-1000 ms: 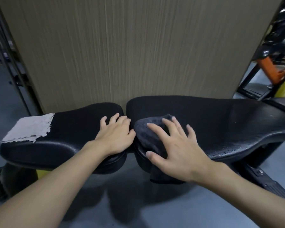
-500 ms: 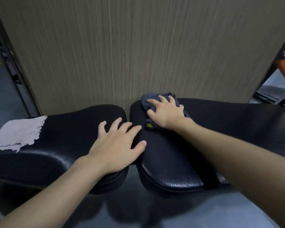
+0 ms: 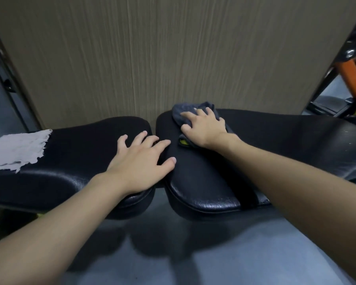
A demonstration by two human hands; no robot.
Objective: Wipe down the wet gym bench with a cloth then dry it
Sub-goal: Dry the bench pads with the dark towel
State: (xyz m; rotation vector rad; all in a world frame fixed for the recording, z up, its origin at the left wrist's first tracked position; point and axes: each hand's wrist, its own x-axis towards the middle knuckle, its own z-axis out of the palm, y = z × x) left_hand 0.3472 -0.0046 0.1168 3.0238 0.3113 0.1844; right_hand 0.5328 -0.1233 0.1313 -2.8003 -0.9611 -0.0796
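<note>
The black gym bench has two pads, a left seat pad (image 3: 74, 161) and a long right pad (image 3: 286, 145), split by a narrow gap. My right hand (image 3: 203, 128) presses a dark grey cloth (image 3: 185, 109) flat on the far left corner of the right pad, fingers spread over it. My left hand (image 3: 140, 163) rests flat across the gap, palm on the left pad and fingertips on the right one. A light grey cloth (image 3: 19, 148) lies spread on the left pad's far left end.
A wood-grain panel (image 3: 162, 54) stands right behind the bench. Grey floor (image 3: 193, 260) runs under and in front of it. Orange and black gym equipment (image 3: 351, 75) sits at the far right, and a dark frame (image 3: 2, 75) stands at the left.
My right hand slid the dark cloth from the right pad's near edge up to its far corner. My left hand shifted slightly right over the gap. The view moved closer.
</note>
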